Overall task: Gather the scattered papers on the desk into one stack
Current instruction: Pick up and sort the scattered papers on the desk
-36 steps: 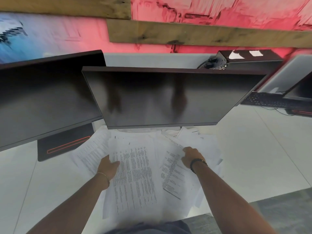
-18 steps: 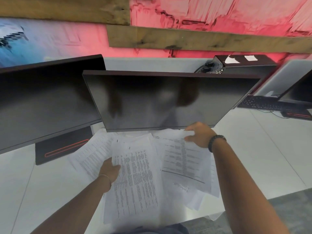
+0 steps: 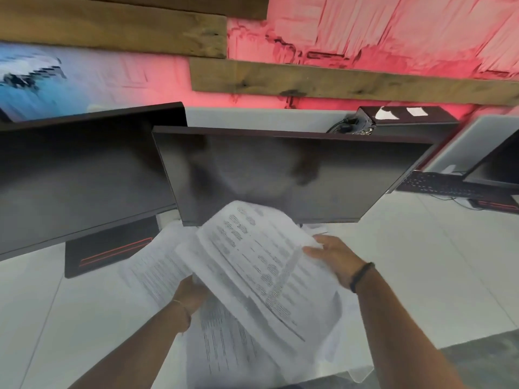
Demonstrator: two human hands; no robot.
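Two hands on printed papers at the desk's [image 3: 421, 276] near edge, in front of the middle monitor [image 3: 280, 175]. Bundle of sheets [image 3: 252, 256], half a second ago lying flat toward the right, now lifted and swung left over the loose pile [image 3: 224, 349]. Long axis running from far-left to near-right, top edge tilted up toward the monitor, print blurred. Right hand [image 3: 334, 258] with thumb on top of the bundle's right edge, fingers underneath, pinching it. Left hand [image 3: 191, 293] mostly hidden beneath the bundle's left side; grip impossible to tell. More sheets spread flat beside the left monitor's stand [image 3: 109, 252].
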